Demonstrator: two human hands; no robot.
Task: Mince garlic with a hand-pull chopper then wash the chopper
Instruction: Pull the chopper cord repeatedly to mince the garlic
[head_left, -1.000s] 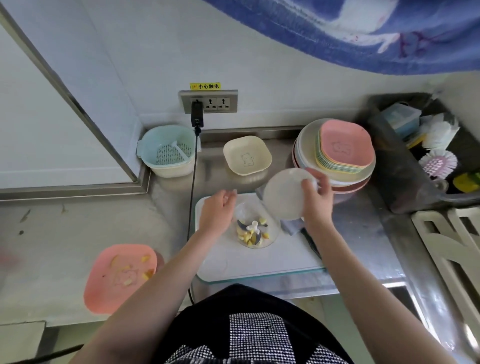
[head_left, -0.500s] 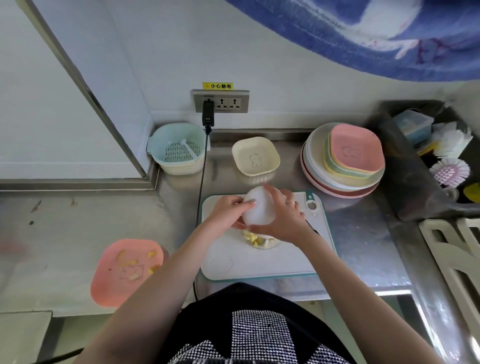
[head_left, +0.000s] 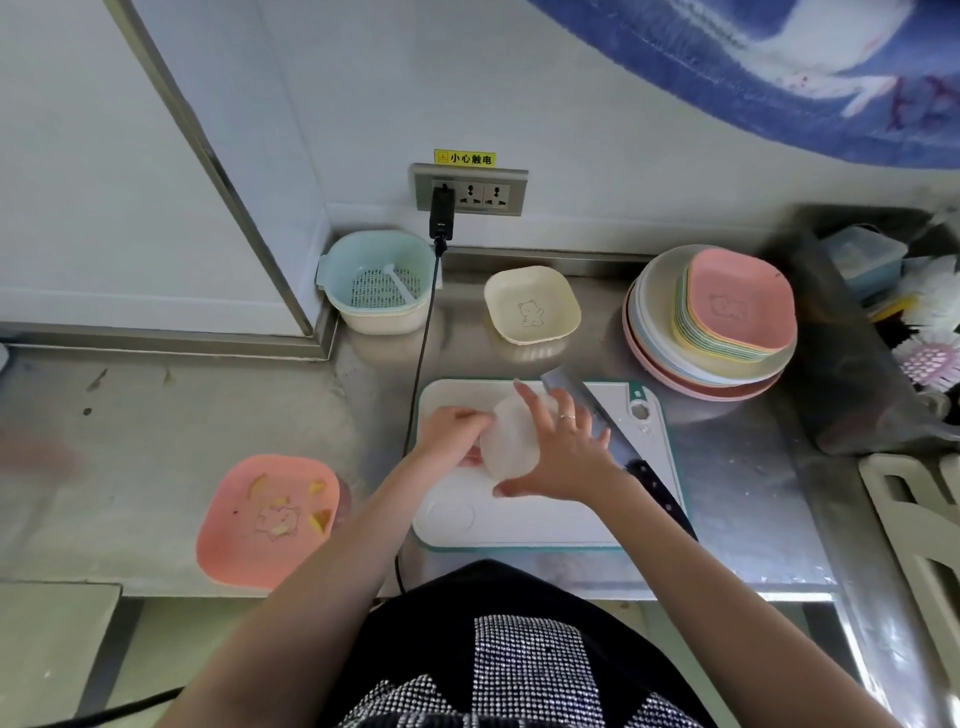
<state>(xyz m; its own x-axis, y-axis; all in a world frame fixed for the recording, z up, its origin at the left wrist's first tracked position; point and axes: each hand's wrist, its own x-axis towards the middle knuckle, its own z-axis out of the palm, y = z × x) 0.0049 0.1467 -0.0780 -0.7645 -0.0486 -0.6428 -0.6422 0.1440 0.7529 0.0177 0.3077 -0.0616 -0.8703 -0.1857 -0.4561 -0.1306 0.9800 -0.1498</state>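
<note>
On cutting board (head_left: 540, 525): white chopper lid (head_left: 511, 439), between 2 hands.
Left hand (head_left: 449, 434): fingers curled against lid's left side.
Right hand (head_left: 563, 452): fingers spread, wrapped around lid.
Beside board's right edge: knife (head_left: 608, 431).

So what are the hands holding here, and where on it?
Both hold the chopper on the cutting board. The right hand lies over its white lid; the left hand grips its left side, lower down.
</note>
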